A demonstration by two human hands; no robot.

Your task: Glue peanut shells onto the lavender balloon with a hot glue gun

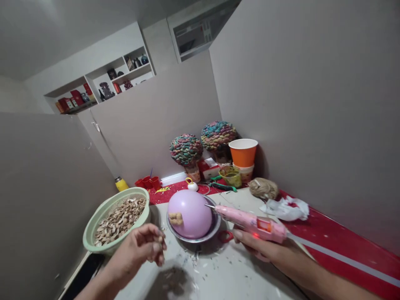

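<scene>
Pink glue gun gripped in right hand, long axis near level, nozzle pointing left at lilac balloon seated in metal bowl. Left hand pinches shell pieces beside green colander. Twine ball, crumpled tissue behind.

Pink hot glue gun, gripped in right hand, lying nearly level with metal nozzle aimed left at the balloon, orange panel on its flank and a red glow beneath. Lilac balloon, round and inflated, seated in a shallow metal bowl, nozzle tip just at its right shoulder. Few pistachio shells stuck low on the balloon's left face. Left hand, left of the balloon and below it, fingers curled together.
</scene>
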